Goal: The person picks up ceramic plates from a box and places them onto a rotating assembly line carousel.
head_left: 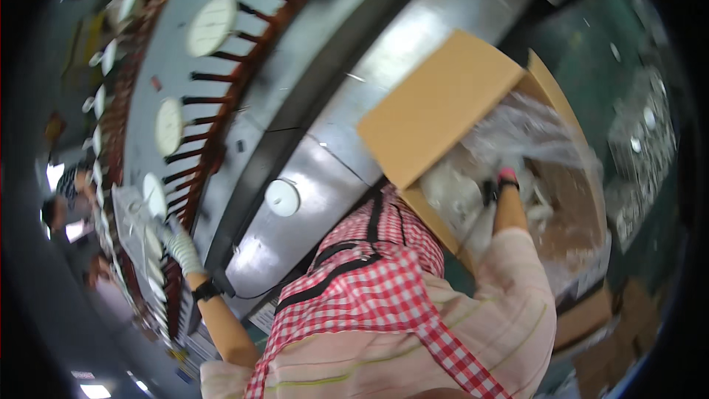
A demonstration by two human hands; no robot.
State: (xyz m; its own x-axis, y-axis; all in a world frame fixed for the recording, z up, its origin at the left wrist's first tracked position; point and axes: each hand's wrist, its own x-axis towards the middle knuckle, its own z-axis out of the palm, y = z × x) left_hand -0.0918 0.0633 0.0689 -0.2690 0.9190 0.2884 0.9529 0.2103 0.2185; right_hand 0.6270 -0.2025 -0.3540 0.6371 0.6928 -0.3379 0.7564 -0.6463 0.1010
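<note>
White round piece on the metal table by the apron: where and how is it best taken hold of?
Probably by its rim, at opposite sides, coming from above: the white round piece lies flat on the metal table, its short side wall shows, and nothing is seen touching that wall.

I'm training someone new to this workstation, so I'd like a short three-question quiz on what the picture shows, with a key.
1. True or false: the right hand is inside the open cardboard box.

2. Multiple choice: what lies on the metal counter, between the left hand and the cardboard box?
A) a pair of scissors
B) a white round piece
C) a blue bowl

3. Fill in the blank: the checked apron is red and ____.

Key:
1. True
2. B
3. white
</note>
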